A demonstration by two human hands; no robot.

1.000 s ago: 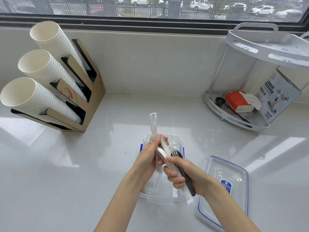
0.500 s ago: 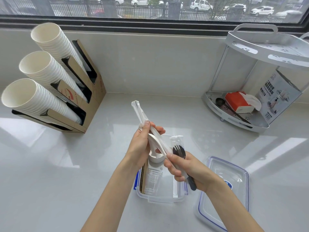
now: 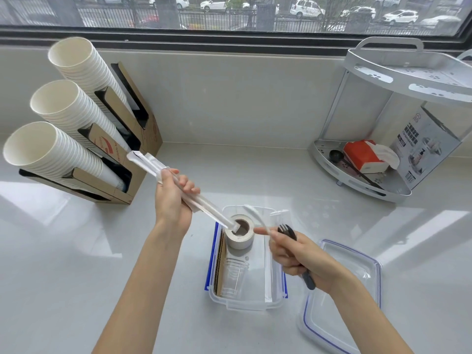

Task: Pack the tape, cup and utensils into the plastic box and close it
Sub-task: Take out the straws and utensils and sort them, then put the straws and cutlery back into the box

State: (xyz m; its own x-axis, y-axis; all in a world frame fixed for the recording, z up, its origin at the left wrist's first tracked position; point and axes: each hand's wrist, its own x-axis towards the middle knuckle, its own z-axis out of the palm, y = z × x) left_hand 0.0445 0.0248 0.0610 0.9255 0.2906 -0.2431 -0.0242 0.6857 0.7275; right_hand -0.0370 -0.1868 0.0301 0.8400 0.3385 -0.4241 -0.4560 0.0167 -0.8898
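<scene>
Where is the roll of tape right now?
In the head view, the roll of tape lies inside the open plastic box at its far end, beyond the clear cup, between the two hands.

Cardboard cup holder, at counter's left edge: red swoosh logo plus red lettering on front panel, letters too small and skewed to read. Grey-white carton on lower shelf of corner rack, counter's far right corner: dark printed characters above product photo, barcode-like patch near bottom, none legible. Red tissue pack beside carton: no readable print. Elsewhere no legible text.
</scene>
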